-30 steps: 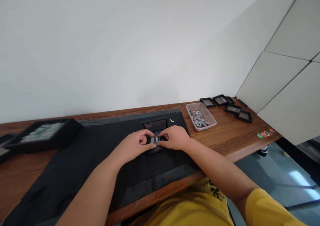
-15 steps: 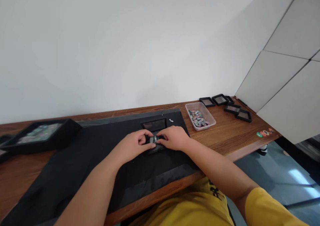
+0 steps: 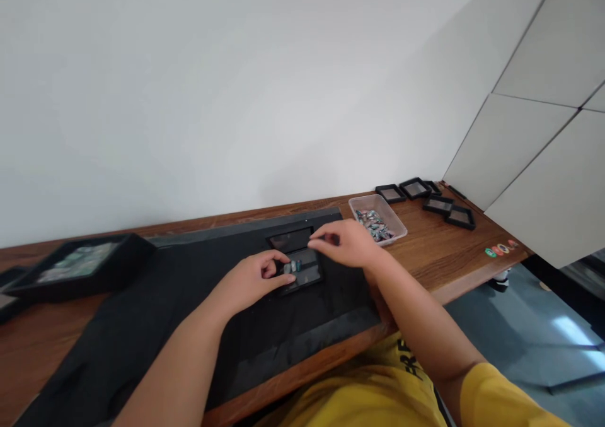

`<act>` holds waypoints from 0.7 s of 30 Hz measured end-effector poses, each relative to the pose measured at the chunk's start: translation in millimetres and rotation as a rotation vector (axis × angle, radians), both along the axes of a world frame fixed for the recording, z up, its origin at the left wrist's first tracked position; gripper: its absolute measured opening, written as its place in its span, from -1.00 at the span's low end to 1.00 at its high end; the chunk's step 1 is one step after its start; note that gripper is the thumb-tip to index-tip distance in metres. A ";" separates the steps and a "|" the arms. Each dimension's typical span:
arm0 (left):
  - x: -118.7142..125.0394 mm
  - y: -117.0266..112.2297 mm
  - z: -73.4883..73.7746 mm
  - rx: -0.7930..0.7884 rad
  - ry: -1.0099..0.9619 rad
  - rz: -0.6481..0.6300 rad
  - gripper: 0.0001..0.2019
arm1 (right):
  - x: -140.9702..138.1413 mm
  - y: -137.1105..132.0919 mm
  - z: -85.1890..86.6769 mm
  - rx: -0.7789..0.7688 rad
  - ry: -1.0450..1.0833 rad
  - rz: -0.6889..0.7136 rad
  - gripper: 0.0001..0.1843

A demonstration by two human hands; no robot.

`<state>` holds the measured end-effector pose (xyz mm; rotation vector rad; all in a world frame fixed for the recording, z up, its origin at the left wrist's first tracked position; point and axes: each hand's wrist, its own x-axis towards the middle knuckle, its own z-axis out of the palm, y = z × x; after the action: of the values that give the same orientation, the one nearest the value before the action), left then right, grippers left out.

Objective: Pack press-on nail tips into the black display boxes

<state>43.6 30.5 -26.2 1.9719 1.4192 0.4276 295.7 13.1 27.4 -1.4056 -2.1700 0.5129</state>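
Observation:
An opened black case [image 3: 309,274], its lid [image 3: 289,239] folded back toward the wall, lies on a black mat. Inside, toward its left, sit a few small shiny grey-green pieces [image 3: 295,266], set side by side. My left hand [image 3: 253,277] reaches in from the left, with forefinger and thumb closed about these pieces and the other fingers curled. Over the right part of the lid my right hand [image 3: 347,243] is raised, thumb and forefinger brought together. Whatever may be between those fingertips is too small to make out.
A clear plastic tub [image 3: 399,230] of similar shiny pieces [image 3: 373,223] stands right of the mat [image 3: 302,326]. Several small black frames [image 3: 416,188] lie beyond it. At left is a larger black box [image 3: 118,269] with pale contents. Round stickers [image 3: 503,249] mark the right edge.
My right hand has left the pieces and moved up and right, uncovering the right part of the case. My left hand stays at the pieces.

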 end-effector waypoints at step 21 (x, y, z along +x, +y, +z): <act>-0.7 2.6 -1.9 -0.058 -0.032 -0.013 -0.45 | 76.9 40.3 -15.6 -0.197 -0.308 -0.391 -0.52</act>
<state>42.9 33.1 -28.0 1.9183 1.3827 0.4061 372.6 53.4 11.9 -2.0763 -2.0292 0.3907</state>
